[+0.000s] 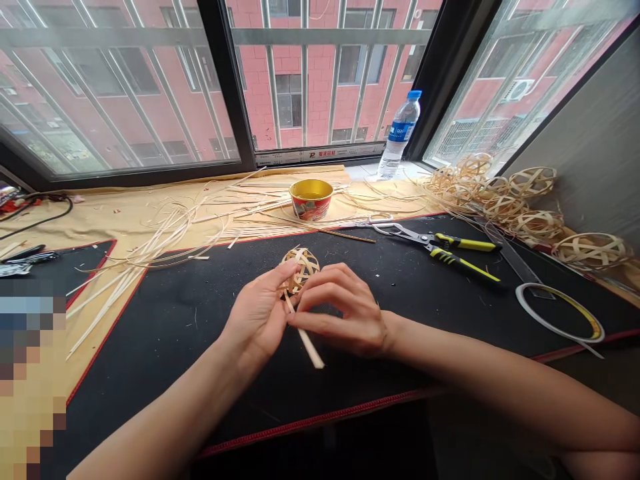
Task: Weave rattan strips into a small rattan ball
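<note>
A small woven bamboo ball (300, 267) sits between my fingertips above the black mat (190, 313). My left hand (257, 313) cups it from the left, thumb and fingers closed on its side. My right hand (340, 310) curls over from the right, fingers pinched on a loose bamboo strip (307, 341) that trails from the ball down towards me.
Yellow-handled pliers (445, 253) lie on the mat to the right, with a tape ring (560, 310) nearer the edge. Several finished woven balls (530, 213) pile up at the right wall. Loose bamboo strips (165, 240), a yellow bowl (311, 198) and a water bottle (400, 133) stand by the window.
</note>
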The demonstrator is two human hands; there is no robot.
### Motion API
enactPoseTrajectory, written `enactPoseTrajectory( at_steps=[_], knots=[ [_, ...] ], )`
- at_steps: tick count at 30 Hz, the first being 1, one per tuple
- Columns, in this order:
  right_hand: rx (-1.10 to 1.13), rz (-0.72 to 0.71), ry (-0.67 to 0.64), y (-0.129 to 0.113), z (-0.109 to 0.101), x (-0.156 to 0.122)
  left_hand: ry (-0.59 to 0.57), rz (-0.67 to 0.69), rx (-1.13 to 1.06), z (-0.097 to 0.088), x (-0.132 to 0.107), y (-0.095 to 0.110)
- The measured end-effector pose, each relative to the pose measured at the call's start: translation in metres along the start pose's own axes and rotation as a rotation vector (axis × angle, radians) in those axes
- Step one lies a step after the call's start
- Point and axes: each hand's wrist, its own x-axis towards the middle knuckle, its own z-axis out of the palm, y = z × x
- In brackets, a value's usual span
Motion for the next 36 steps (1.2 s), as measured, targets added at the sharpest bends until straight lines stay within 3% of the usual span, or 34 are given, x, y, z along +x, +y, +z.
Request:
enactPoseTrajectory(
  at_steps=[8, 15, 19, 25, 36],
  knots=[
    [0.231, 0.524, 0.244, 0.011, -0.002, 0.005, -0.064, 0.07, 0.046, -0.008, 0.004, -0.003],
    [0.78, 1.036, 0.289, 0.025, 0.0, 0.003, -0.095, 0.05, 0.07, -0.008, 0.007, -0.006],
    [0.977, 1.268, 0.284, 0.028, -0.002, 0.004, -0.1, 0.066, 0.11, -0.009, 0.007, -0.006],
    [1.178, 1.401, 0.229, 0.032, -0.005, 0.001, -0.134, 0.056, 0.147, -0.01, 0.009, -0.006],
    [1.284, 1.501, 0.118, 0.034, -0.009, -0.002, -0.146, -0.053, 0.257, -0.013, 0.011, -0.001]
  ],
)
